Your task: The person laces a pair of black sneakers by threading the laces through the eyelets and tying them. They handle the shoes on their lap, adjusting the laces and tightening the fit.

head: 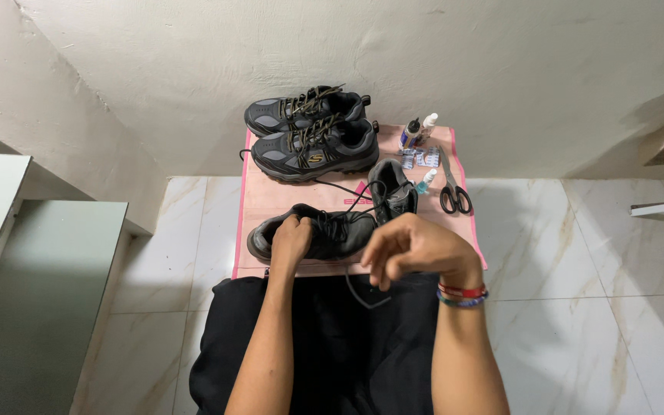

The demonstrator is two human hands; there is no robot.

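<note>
Fingers of left hand clamp grey mesh shoe (pink mat beneath); right hand pinches thin black lace.

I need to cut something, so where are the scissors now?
In the head view, the scissors lie on the right edge of the pink mat, just right of a small bottle and below two glue bottles by the wall.

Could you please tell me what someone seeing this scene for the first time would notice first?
The eye lands on the two hands in the middle: the left hand presses on a dark shoe lying on a pink mat, while the right hand pinches its black lace. Behind them, a neat pair of grey shoes stands against the wall, with scissors and small bottles at the mat's right edge.
</note>
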